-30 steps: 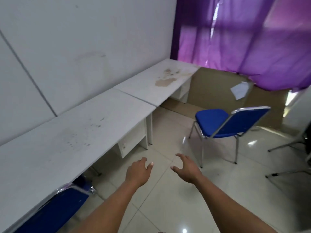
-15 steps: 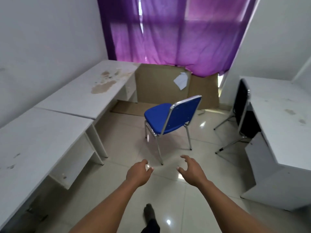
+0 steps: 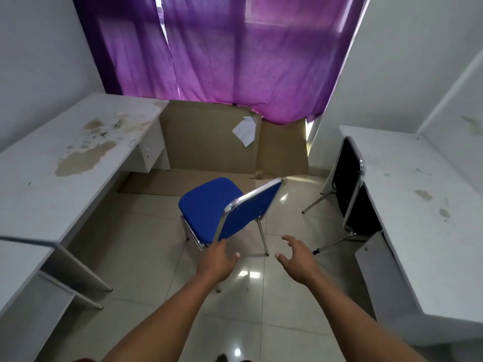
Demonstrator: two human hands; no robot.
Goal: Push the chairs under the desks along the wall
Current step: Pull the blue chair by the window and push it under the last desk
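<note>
Blue chair [image 3: 224, 210] just beyond both open hands' fingers [image 3: 288, 240].

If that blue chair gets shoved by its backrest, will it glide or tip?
The blue chair probably slides easily: thin metal legs on glossy tile floor. It looks light, being a slim frame with thin padding. Pushed high on the backrest, it might rock forward; a lower push seems steadier.

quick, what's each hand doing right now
Left hand: open, empty, by the blue chair.
Right hand: open, empty.
</note>
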